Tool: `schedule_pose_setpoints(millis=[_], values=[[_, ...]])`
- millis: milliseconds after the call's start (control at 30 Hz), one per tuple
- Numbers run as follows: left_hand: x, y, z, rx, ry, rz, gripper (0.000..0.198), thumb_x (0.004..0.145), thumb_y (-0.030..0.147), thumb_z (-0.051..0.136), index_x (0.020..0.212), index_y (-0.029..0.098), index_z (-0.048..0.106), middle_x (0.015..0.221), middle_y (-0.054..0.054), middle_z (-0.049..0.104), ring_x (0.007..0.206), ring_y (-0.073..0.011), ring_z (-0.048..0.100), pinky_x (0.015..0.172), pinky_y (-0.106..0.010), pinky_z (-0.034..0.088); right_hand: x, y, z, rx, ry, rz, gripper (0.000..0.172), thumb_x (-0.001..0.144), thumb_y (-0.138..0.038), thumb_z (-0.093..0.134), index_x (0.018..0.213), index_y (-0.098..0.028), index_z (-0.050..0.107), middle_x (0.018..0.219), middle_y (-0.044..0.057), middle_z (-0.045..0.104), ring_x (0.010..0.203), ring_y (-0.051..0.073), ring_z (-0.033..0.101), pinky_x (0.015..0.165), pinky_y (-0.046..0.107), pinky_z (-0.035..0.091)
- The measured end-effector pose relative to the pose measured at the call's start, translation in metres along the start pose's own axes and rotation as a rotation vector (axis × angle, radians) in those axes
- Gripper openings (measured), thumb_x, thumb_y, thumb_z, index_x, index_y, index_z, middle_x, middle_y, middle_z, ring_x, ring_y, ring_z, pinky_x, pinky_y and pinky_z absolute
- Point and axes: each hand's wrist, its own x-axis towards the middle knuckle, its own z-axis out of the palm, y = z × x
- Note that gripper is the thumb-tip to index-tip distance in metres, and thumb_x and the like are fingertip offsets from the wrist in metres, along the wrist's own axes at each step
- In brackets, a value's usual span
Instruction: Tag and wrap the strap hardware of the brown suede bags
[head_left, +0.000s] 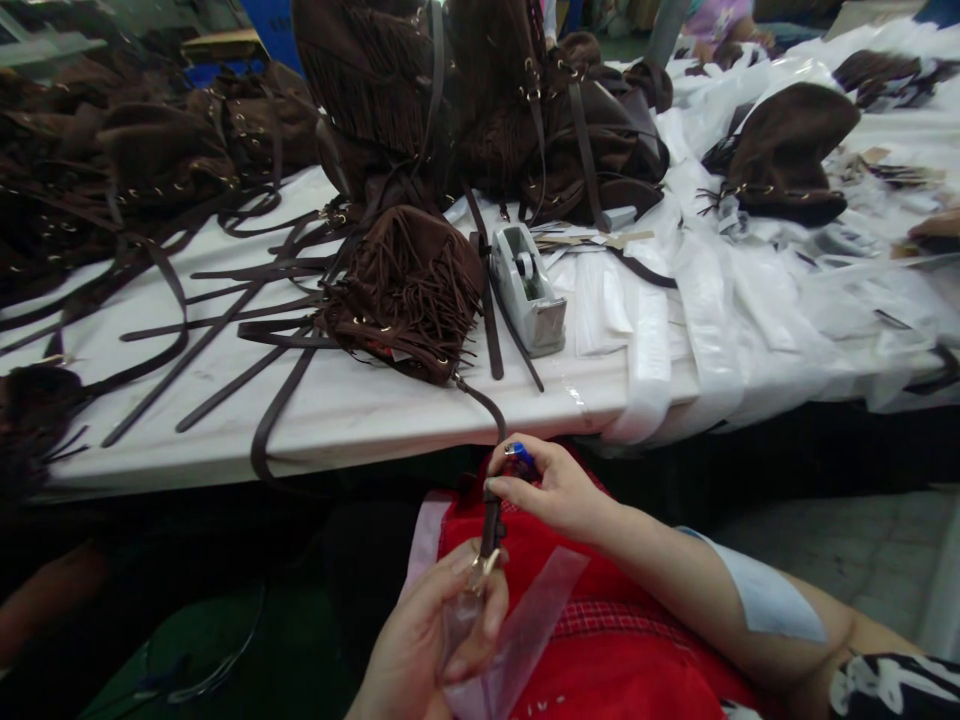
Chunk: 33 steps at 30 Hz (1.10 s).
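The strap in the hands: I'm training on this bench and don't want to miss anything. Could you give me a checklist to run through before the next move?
1. Buckle held: ok. The left hand has its grip on the gold-toned buckle.
2. Strap steadied: ok. The right hand pinches the strap farther up, towards the table.
3. Right hand free of other items: not ok. It also holds a small blue object.
4. Strap tip secured at the buckle: cannot tell; fingers cover part of it.
5. Tape dispenser apart from the hands: ok. It stands on the table, beyond them.
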Motion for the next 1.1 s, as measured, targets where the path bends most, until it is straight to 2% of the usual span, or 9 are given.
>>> schedule_pose_setpoints(millis=[100,167,300,467,700,900,1000,1100], values=[[-0.002,-0.002,0.006,0.117,0.083,0.028,0.027,0.080,0.038,0.070,0.076,0.015,0.058,0.055,0.006,0.048,0.040,0.0005,0.018,0.041,-0.013,0.017,0.000,0.003,0.004,0.170,0.011,0.006,0.023,0.079,-0.035,0.072,0.084,-0.016,0.060,0.085,0.003,0.068,0.079,0.015,0.062,0.077,0.029,0.049],[-0.004,-0.003,0.009,0.235,0.162,0.082,0.026,0.078,0.037,0.074,0.081,0.015,0.059,0.056,0.006,0.048,0.043,-0.0008,0.024,0.042,-0.012,0.020,0.001,0.004,0.006,0.280,-0.008,0.035,0.025,0.078,-0.036,0.074,0.085,-0.017,0.059,0.089,0.005,0.070,0.084,0.016,0.065,0.080,0.030,0.050],[-0.006,-0.007,0.012,0.515,0.302,0.304,0.030,0.077,0.042,0.074,0.087,0.017,0.061,0.060,0.004,0.054,0.054,-0.0078,0.046,0.051,-0.016,0.039,0.002,0.005,0.007,0.347,-0.017,0.075,0.032,0.076,-0.041,0.077,0.087,-0.017,0.059,0.089,0.005,0.071,0.083,0.016,0.066,0.080,0.030,0.050],[-0.008,-0.010,0.010,0.809,0.389,0.506,0.023,0.082,0.040,0.066,0.086,0.019,0.061,0.060,0.003,0.056,0.053,-0.0110,0.049,0.052,-0.020,0.042,0.000,0.007,0.009,0.356,-0.028,0.088,0.037,0.074,-0.046,0.078,0.087,-0.017,0.060,0.085,0.003,0.069,0.081,0.016,0.064,0.080,0.031,0.049],[-0.010,-0.016,0.009,1.036,0.467,0.658,0.017,0.085,0.037,0.059,0.086,0.020,0.061,0.066,0.002,0.061,0.051,-0.0108,0.053,0.049,-0.020,0.043,-0.003,0.013,0.011,0.330,-0.071,0.124,0.037,0.075,-0.047,0.077,0.086,-0.016,0.060,0.082,0.001,0.064,0.076,0.013,0.059,0.078,0.029,0.047],[-0.005,-0.019,0.007,1.126,0.459,0.729,0.016,0.085,0.036,0.060,0.085,0.021,0.063,0.060,0.003,0.061,0.047,-0.0102,0.052,0.046,-0.018,0.042,-0.003,0.017,0.008,0.228,-0.095,0.111,0.034,0.078,-0.046,0.073,0.090,-0.016,0.062,0.082,0.000,0.062,0.074,0.012,0.056,0.075,0.028,0.046],[-0.001,-0.022,0.003,1.098,0.461,0.744,0.019,0.085,0.038,0.059,0.088,0.020,0.064,0.064,0.001,0.064,0.048,-0.0110,0.056,0.046,-0.018,0.045,-0.004,0.012,0.004,0.082,-0.043,0.075,0.033,0.081,-0.046,0.068,0.095,-0.016,0.062,0.086,0.002,0.063,0.077,0.014,0.056,0.075,0.028,0.045],[0.001,-0.023,-0.006,1.058,0.444,0.749,0.023,0.086,0.042,0.058,0.088,0.020,0.064,0.068,-0.001,0.067,0.051,-0.0119,0.060,0.048,-0.017,0.048,-0.007,0.002,-0.006,-0.064,0.030,0.005,0.036,0.091,-0.051,0.053,0.087,-0.016,0.059,0.077,0.001,0.061,0.071,0.013,0.054,0.069,0.026,0.043]])
